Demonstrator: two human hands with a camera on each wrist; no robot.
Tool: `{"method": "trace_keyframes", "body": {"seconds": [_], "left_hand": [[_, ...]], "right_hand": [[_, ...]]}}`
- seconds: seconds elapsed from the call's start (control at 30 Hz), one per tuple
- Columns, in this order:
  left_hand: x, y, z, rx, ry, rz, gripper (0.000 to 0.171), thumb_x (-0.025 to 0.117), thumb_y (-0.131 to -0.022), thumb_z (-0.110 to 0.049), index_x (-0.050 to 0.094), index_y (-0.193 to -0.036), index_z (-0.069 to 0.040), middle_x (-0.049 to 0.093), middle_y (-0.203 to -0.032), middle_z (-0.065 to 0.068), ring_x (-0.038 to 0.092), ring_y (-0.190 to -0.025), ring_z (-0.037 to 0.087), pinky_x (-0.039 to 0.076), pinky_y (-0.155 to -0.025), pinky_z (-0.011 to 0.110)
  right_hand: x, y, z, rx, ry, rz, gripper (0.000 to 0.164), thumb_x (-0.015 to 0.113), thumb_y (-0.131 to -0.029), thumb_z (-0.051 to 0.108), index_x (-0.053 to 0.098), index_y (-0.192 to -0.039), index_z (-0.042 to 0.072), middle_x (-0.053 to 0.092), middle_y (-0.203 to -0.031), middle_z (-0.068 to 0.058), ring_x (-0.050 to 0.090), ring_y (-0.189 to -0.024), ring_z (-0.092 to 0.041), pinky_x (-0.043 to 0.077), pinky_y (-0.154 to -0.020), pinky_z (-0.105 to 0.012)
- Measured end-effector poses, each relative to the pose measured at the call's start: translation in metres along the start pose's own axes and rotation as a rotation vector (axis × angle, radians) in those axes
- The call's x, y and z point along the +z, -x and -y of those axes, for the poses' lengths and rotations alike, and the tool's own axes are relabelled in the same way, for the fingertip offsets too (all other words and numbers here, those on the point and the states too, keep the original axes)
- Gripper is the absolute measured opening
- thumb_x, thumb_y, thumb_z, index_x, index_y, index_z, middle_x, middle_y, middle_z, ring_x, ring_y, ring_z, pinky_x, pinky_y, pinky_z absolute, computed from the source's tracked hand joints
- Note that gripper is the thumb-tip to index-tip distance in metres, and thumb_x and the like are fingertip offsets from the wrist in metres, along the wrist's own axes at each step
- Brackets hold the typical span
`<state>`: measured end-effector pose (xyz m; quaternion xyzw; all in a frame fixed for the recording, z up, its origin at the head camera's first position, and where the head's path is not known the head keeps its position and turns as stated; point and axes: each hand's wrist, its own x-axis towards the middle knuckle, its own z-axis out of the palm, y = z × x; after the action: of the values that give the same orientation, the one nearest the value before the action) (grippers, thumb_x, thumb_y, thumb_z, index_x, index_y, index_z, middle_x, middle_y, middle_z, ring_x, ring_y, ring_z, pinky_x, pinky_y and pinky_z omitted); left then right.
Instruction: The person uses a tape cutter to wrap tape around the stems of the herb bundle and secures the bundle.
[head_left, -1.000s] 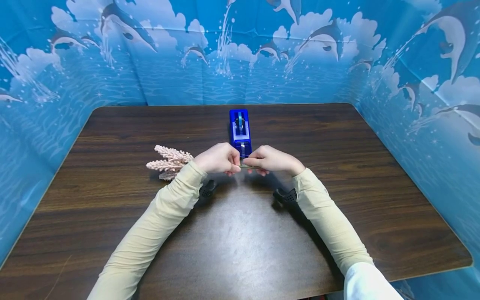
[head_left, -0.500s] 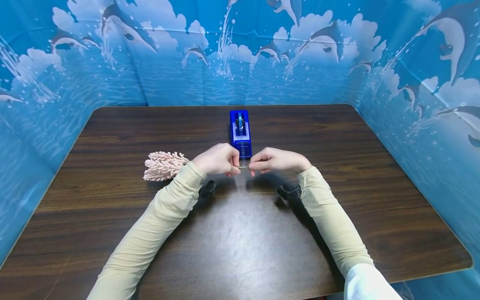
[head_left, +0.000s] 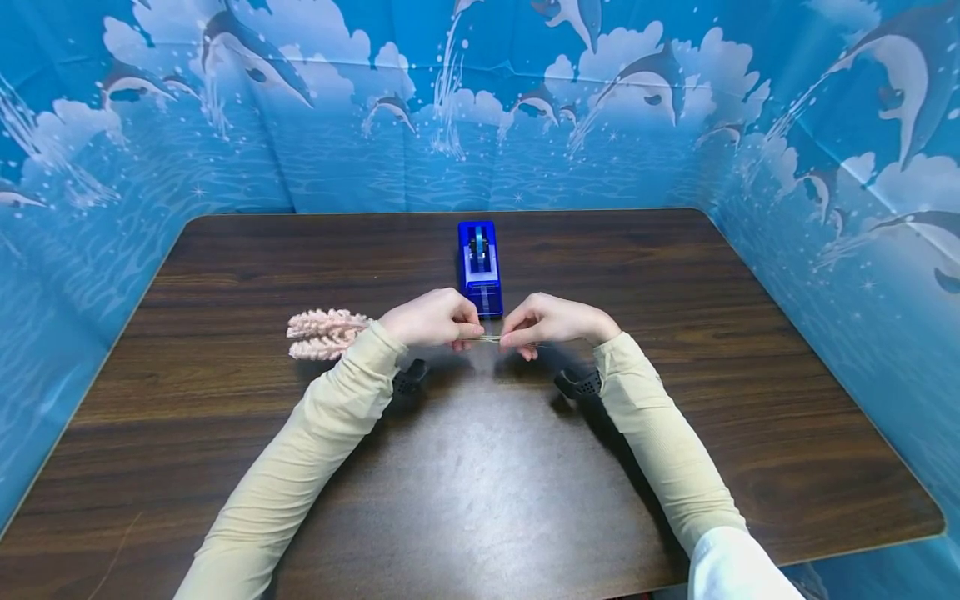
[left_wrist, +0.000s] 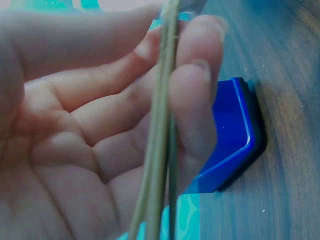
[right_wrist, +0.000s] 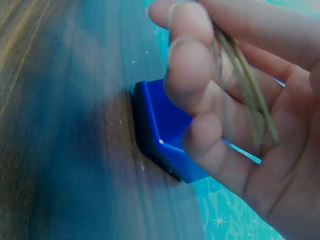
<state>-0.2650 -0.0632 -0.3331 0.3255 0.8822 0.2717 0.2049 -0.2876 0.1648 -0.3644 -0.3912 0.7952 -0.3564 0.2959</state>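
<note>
A bunch of pale pink flower sprigs (head_left: 326, 333) points left past my left wrist. Its thin greenish stems (left_wrist: 159, 150) run across my left hand (head_left: 433, 318), which pinches them between thumb and fingers. My right hand (head_left: 557, 321) pinches the same stems farther along; the stem ends (right_wrist: 257, 107) lie against its palm in the right wrist view. Just beyond the hands stands a blue tape dispenser (head_left: 480, 258). A short clear strip of tape (head_left: 489, 325) stretches from its front edge to the stems between both hands.
Dark wood-grain table (head_left: 480, 483) lies beneath everything. A blue curtain (head_left: 427, 158) printed with dolphins hangs behind and along both sides. Black wrist devices (head_left: 577, 383) are beneath each wrist.
The flower heads have turned and changed outline, so the bunch has rotated about its stems. My right hand has shifted slightly right, widening the gap between the hands. The dispenser has stayed put.
</note>
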Motion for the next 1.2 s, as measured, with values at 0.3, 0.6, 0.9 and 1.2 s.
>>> {"method": "trace_keyframes", "body": {"seconds": [0.3, 0.6, 0.9, 1.2], "left_hand": [[-0.0037, 0.0015, 0.0047, -0.021, -0.006, 0.066, 0.026, 0.054, -0.096, -0.011, 0.069, -0.081, 0.005, 0.052, -0.056, -0.005, 0.045, -0.053, 0.004, 0.035, -0.056, 0.02], [-0.0049, 0.0008, 0.0058, -0.03, -0.038, 0.043, 0.022, 0.062, -0.093, -0.016, 0.067, -0.08, 0.001, 0.049, -0.061, -0.008, 0.046, -0.06, 0.005, 0.038, -0.059, 0.02], [-0.0029, 0.0005, 0.0034, -0.077, -0.101, 0.021, 0.02, 0.066, -0.09, -0.019, 0.068, -0.076, -0.005, 0.055, -0.061, -0.007, 0.049, -0.059, 0.005, 0.04, -0.06, 0.021], [0.0016, -0.0007, 0.0047, -0.146, 0.006, 0.037, 0.019, 0.066, -0.091, -0.016, 0.067, -0.076, -0.004, 0.07, -0.067, 0.006, 0.064, -0.056, 0.01, 0.055, -0.06, 0.026]], "right_hand": [[-0.0007, 0.001, 0.0013, 0.017, 0.062, -0.1, 0.017, 0.066, -0.092, 0.016, 0.074, -0.092, 0.001, 0.061, -0.063, 0.001, 0.058, -0.057, -0.017, 0.052, -0.062, -0.045], [-0.0034, 0.0027, 0.0019, 0.042, 0.077, -0.126, 0.02, 0.066, -0.092, 0.02, 0.072, -0.091, 0.001, 0.059, -0.063, 0.003, 0.056, -0.057, -0.012, 0.05, -0.061, -0.043], [-0.0028, 0.0042, -0.0006, 0.037, 0.051, -0.083, 0.034, 0.05, -0.101, 0.023, 0.069, -0.087, -0.001, 0.058, -0.063, -0.001, 0.058, -0.065, -0.039, 0.05, -0.069, -0.048], [0.0001, 0.0023, -0.0001, 0.087, 0.055, -0.097, 0.027, 0.056, -0.098, 0.021, 0.066, -0.088, -0.001, 0.057, -0.066, 0.002, 0.057, -0.063, -0.02, 0.051, -0.066, -0.041]]}}
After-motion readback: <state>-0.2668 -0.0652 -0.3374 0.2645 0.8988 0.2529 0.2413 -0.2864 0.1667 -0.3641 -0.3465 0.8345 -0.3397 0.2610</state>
